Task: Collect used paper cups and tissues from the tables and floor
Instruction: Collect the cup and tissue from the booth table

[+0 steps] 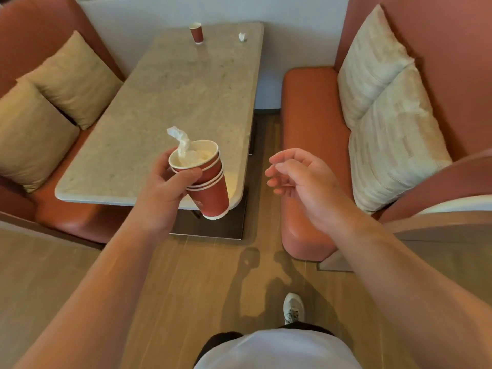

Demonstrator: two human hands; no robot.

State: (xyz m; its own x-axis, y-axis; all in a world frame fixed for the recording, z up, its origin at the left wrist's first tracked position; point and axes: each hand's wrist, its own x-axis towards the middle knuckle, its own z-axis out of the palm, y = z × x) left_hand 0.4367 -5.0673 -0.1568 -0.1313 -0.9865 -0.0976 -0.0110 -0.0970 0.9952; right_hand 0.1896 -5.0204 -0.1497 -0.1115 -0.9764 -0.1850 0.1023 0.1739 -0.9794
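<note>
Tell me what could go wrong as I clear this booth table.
The tissue sticks loosely out of the stacked cups in your left hand; tilting them might drop it. The remaining cup and crumpled tissue sit at the table's far end, so leaning in could tip the stack.

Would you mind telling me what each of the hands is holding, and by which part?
The left hand grips the stack of cups near its rim, tissue stuffed inside. The right hand holds nothing.
</note>
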